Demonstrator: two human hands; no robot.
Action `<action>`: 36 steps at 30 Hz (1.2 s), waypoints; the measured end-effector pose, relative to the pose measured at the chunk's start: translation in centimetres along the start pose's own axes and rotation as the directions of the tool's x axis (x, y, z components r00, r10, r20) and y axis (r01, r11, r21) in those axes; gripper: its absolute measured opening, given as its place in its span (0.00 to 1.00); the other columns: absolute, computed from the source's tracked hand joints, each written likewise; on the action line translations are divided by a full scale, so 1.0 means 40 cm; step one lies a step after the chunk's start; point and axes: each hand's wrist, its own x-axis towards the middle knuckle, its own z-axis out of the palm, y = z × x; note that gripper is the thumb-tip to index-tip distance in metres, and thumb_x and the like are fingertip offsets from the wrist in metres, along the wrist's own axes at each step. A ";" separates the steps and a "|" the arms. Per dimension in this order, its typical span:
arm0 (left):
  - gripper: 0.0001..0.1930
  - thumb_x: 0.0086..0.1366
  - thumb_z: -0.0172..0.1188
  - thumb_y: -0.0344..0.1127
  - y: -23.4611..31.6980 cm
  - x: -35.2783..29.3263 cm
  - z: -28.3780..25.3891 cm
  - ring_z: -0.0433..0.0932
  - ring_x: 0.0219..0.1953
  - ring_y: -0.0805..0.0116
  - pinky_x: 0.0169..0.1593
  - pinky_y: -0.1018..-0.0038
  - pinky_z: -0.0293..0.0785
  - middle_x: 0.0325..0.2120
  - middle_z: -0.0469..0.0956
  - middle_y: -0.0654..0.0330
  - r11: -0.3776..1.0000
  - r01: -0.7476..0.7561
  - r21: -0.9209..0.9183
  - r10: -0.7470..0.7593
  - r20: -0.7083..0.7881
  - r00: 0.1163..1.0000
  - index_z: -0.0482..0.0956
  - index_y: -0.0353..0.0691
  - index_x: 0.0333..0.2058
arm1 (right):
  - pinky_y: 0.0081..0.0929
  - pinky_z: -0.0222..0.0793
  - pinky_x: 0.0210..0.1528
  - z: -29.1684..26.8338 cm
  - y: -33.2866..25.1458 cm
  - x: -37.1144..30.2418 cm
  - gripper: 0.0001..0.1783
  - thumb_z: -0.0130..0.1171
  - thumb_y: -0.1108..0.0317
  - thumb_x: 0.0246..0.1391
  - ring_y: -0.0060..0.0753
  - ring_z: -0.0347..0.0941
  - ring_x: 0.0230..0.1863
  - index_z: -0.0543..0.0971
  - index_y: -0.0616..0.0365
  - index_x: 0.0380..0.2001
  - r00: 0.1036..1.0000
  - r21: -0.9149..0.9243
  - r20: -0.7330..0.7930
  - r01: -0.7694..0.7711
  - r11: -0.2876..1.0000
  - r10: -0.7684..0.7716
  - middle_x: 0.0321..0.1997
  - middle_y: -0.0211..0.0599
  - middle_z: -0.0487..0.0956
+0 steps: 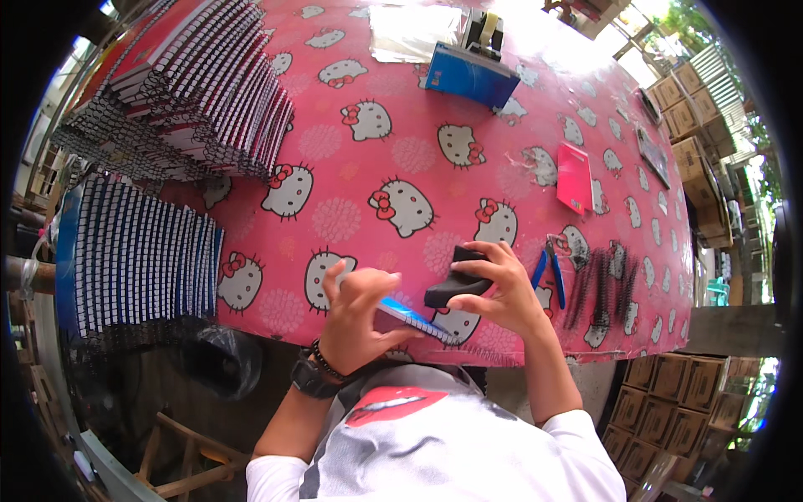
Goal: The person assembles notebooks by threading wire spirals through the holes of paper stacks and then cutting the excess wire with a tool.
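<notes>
Near the table's front edge, a small blue notebook (411,318) with a wire-bound edge is in my left hand (361,314), its thumb along the near side and fingers curled above. My right hand (500,286) grips a black block-like thing (456,283) between thumb and fingers, just right of the notebook; its exact kind is unclear. Beside my right hand lie pliers (549,276) with blue handles. Several loose black binding coils (604,284) are on the table to their right.
Tall stacks of wire-bound notebooks, red-covered (196,92) and blue-covered (142,255), occupy the left. At the back stand a blue notebook (471,77), a tape dispenser (487,35) and clear plastic sleeves (412,35). A pink booklet (575,177) lies right. Cardboard boxes (665,397) are stacked beyond the table.
</notes>
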 end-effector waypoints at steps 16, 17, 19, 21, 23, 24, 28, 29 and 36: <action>0.21 0.46 0.71 0.27 -0.111 -0.077 0.015 0.73 0.39 0.71 0.64 0.60 0.51 0.31 0.71 0.68 0.732 0.379 -0.566 -0.328 0.195 0.924 0.67 0.46 0.34 | 0.38 0.65 0.53 0.016 -0.037 0.073 0.33 0.66 0.38 0.38 0.43 0.71 0.49 0.83 0.52 0.41 0.992 0.096 0.106 0.058 0.994 -0.068 0.48 0.45 0.77; 0.21 0.46 0.71 0.26 -0.116 -0.078 0.017 0.73 0.39 0.71 0.64 0.59 0.51 0.31 0.71 0.68 0.734 0.370 -0.569 -0.316 0.196 0.928 0.67 0.46 0.34 | 0.39 0.66 0.52 0.011 -0.046 0.075 0.29 0.68 0.43 0.38 0.43 0.70 0.49 0.83 0.53 0.39 0.948 0.432 0.218 0.120 0.894 -0.233 0.48 0.44 0.77; 0.21 0.47 0.70 0.26 -0.116 -0.077 0.016 0.73 0.39 0.72 0.64 0.59 0.51 0.31 0.71 0.68 0.740 0.370 -0.561 -0.312 0.201 0.929 0.66 0.46 0.34 | 0.38 0.66 0.52 0.020 -0.072 0.086 0.29 0.68 0.43 0.37 0.43 0.70 0.49 0.84 0.53 0.38 0.924 0.418 0.280 0.128 0.899 -0.262 0.48 0.45 0.77; 0.20 0.47 0.70 0.26 -0.109 -0.073 0.012 0.73 0.39 0.72 0.64 0.60 0.51 0.31 0.71 0.68 0.749 0.387 -0.538 -0.328 0.207 0.922 0.66 0.46 0.34 | 0.38 0.65 0.52 0.045 -0.036 0.102 0.30 0.68 0.41 0.37 0.44 0.70 0.50 0.84 0.52 0.39 0.998 -0.176 0.050 0.048 0.983 -0.040 0.48 0.45 0.76; 0.20 0.47 0.72 0.29 -0.119 -0.076 0.017 0.71 0.35 0.71 0.49 0.69 0.62 0.30 0.71 0.65 0.794 0.325 -0.514 -0.279 0.168 0.946 0.67 0.44 0.34 | 0.38 0.65 0.51 0.034 -0.048 0.110 0.28 0.70 0.46 0.37 0.45 0.70 0.49 0.83 0.53 0.38 0.983 0.027 0.128 0.128 0.991 -0.130 0.48 0.45 0.76; 0.21 0.47 0.72 0.31 -0.124 -0.077 0.017 0.70 0.34 0.71 0.42 0.74 0.67 0.29 0.71 0.64 0.814 0.294 -0.500 -0.253 0.149 0.956 0.67 0.43 0.33 | 0.38 0.66 0.51 0.030 -0.069 0.112 0.27 0.70 0.47 0.37 0.45 0.69 0.49 0.83 0.54 0.38 0.955 0.262 0.217 0.141 0.955 -0.201 0.47 0.45 0.76; 0.20 0.47 0.71 0.28 -0.125 -0.075 0.021 0.71 0.35 0.71 0.50 0.69 0.62 0.30 0.70 0.65 0.798 0.304 -0.521 -0.258 0.160 0.953 0.66 0.44 0.33 | 0.40 0.65 0.53 0.058 -0.056 0.117 0.30 0.69 0.45 0.37 0.45 0.69 0.51 0.82 0.53 0.41 0.991 -0.035 0.120 0.063 0.997 -0.059 0.49 0.46 0.75; 0.20 0.47 0.70 0.26 -0.116 -0.074 0.019 0.72 0.36 0.72 0.57 0.65 0.56 0.30 0.70 0.67 0.779 0.324 -0.537 -0.274 0.173 0.946 0.66 0.45 0.33 | 0.40 0.65 0.53 0.052 -0.048 0.128 0.30 0.69 0.46 0.38 0.45 0.69 0.51 0.82 0.53 0.42 0.996 -0.175 0.049 0.082 0.981 -0.074 0.50 0.46 0.75; 0.21 0.46 0.70 0.24 -0.119 -0.076 0.017 0.73 0.36 0.70 0.63 0.62 0.55 0.30 0.70 0.66 0.798 0.317 -0.512 -0.262 0.180 0.948 0.66 0.45 0.34 | 0.43 0.63 0.55 0.053 -0.030 0.113 0.33 0.70 0.48 0.38 0.50 0.62 0.56 0.77 0.55 0.46 0.997 -0.417 -0.052 0.033 0.908 -0.060 0.55 0.46 0.70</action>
